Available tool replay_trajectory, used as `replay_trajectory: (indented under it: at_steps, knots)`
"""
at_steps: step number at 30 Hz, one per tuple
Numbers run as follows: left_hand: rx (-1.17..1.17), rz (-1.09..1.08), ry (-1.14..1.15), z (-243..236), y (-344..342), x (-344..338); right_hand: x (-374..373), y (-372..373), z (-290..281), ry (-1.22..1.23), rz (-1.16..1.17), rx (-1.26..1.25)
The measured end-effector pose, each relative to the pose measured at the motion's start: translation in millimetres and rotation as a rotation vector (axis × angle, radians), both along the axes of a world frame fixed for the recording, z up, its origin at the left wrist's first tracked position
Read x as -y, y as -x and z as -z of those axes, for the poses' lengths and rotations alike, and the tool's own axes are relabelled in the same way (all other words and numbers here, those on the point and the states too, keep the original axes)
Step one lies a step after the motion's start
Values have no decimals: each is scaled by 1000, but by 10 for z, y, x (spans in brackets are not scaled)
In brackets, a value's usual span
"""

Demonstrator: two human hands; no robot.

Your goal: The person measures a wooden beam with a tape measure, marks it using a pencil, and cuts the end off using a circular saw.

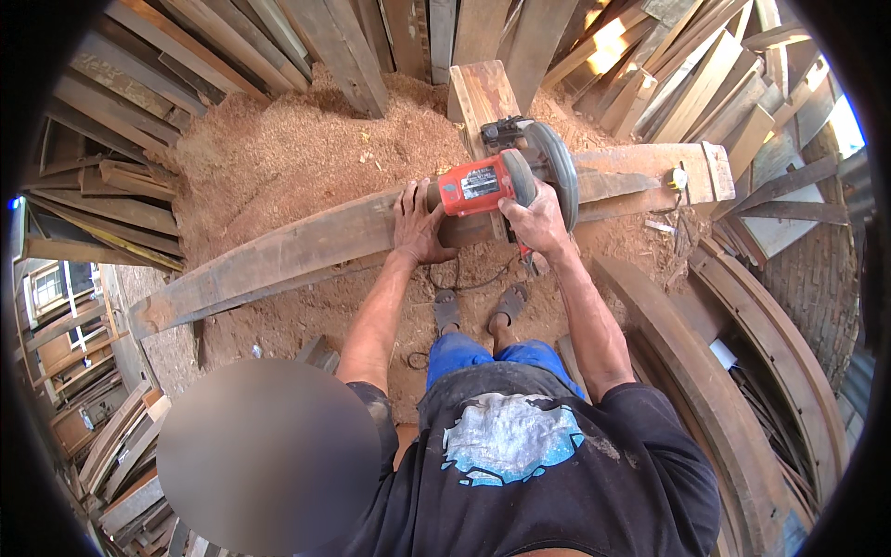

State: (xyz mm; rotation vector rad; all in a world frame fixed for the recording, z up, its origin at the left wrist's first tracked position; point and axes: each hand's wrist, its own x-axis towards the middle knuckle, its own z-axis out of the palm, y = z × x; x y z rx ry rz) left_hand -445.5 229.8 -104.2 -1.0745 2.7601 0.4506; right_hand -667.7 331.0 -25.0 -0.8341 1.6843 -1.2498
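A red circular saw [471, 186] with a grey guard sits over a short upright-grained piece of timber [478, 88] crossing a long weathered beam [278, 246]. My right hand [538, 218] is wrapped round the saw's handle. Just left of the saw, my left hand [416, 223] lies spread on the beam, its fingertips near the far edge. A small yellow tape measure [677, 178] rests on the beam's right part. The blade is hidden under the guard.
Stacked boards [353, 46] line the back and both sides. Sawdust [251, 139] covers the ground. A black cord [464, 283] loops near my feet. Large curved timbers [668, 371] lie at the lower right, and more scrap wood [121, 446] at the lower left.
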Motion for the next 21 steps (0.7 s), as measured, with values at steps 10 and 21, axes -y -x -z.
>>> replay_trajectory:
  at_steps: [10, 21]
  knots:
    - [64, -2, -22, -61, 25, 3, 89, 47, 110, -27, 13, 22]
    - [46, 5, -13, -86, 33, 13, 104, 41, 103, 25, 29, -80]
